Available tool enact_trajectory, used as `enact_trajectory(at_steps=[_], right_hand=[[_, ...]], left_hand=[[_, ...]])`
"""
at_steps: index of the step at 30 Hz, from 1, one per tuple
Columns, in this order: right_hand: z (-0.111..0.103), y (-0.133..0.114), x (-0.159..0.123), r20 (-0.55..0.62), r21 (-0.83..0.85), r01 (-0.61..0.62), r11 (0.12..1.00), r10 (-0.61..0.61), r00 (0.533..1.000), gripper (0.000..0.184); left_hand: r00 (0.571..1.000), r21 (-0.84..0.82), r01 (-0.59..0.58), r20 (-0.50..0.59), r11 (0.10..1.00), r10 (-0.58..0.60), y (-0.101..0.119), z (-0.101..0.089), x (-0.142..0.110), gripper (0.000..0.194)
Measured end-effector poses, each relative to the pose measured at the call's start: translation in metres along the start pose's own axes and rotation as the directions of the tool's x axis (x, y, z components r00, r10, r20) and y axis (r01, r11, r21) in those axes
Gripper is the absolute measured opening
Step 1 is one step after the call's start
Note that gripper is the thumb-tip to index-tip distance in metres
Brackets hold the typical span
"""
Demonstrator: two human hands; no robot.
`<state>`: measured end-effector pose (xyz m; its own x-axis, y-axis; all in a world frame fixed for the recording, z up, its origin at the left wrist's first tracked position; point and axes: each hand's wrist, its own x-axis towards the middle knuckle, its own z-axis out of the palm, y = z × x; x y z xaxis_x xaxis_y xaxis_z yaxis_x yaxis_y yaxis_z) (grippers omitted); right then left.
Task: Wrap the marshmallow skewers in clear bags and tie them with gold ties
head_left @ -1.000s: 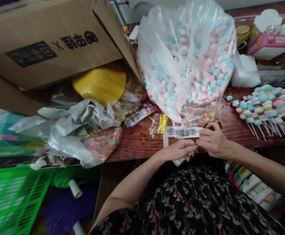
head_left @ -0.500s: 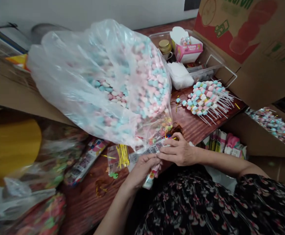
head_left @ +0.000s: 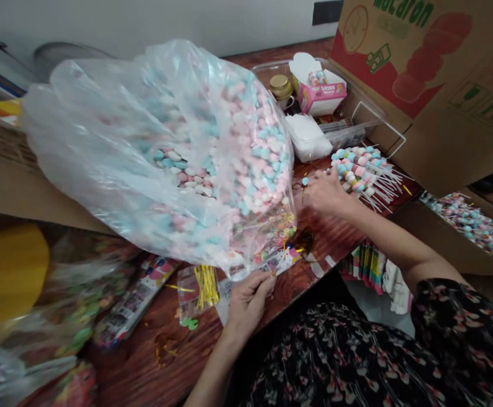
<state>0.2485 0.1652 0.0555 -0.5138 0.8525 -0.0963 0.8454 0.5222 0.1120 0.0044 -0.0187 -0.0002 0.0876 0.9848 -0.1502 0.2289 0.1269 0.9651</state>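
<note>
My left hand (head_left: 249, 299) is by the table's front edge, thumb and fingers pinched together; a tiny gold bit shows at the tips, too small to name. Flat printed wrappers (head_left: 278, 261) lie just beyond it. My right hand (head_left: 325, 194) reaches over the table to the left end of a pile of candy skewers (head_left: 359, 167), pastel sweets on white sticks. Its fingers are slightly blurred and look apart, with nothing seen in them. Left of the hands lies a clear bag of yellow twist ties (head_left: 207, 286).
A big clear bag of pastel candies (head_left: 187, 147) covers the middle of the table (head_left: 145, 367). Behind stands a plastic tray (head_left: 369, 102) with a pink box (head_left: 323, 97). At right are a Macaron carton (head_left: 424, 85) and a box of wrapped skewers (head_left: 469, 223). More printed wrappers (head_left: 138, 299) lie left.
My right hand has left my left hand and moved up to the candy skewers. The wrapped candy stick below my left hand is no longer in it. The view has shifted slightly.
</note>
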Motion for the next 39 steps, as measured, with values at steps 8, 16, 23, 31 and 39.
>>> enact_trajectory(at_steps=[8,16,23,31,39], right_hand=[[0.035,0.009,0.039,0.018,-0.093,0.056,0.994,-0.055,0.998,0.023],[0.014,-0.002,-0.02,-0.16,0.161,-0.045,0.986,0.071,0.985,0.02],[0.019,-0.106,-0.086,-0.515,0.695,0.426,0.579,-0.012,0.857,0.021],[0.039,-0.132,-0.08,-0.51,0.738,0.44,0.512,-0.004,0.86,0.031],[0.034,-0.128,-0.081,-0.404,0.703,0.398,0.59,-0.13,0.906,0.031]], left_hand=[[0.946,-0.418,0.28,-0.031,0.864,-0.321,-0.012,0.004,-0.007,0.024],[0.92,-0.501,0.266,-0.125,0.823,-0.373,-0.009,0.006,-0.011,0.029],[0.945,-0.389,0.112,-0.244,0.915,-0.219,0.001,0.029,0.009,0.025],[0.98,-0.223,-0.004,-0.195,0.975,-0.041,0.012,0.022,-0.004,0.023],[0.985,-0.227,0.015,-0.165,0.974,-0.053,0.0,0.024,-0.005,0.025]])
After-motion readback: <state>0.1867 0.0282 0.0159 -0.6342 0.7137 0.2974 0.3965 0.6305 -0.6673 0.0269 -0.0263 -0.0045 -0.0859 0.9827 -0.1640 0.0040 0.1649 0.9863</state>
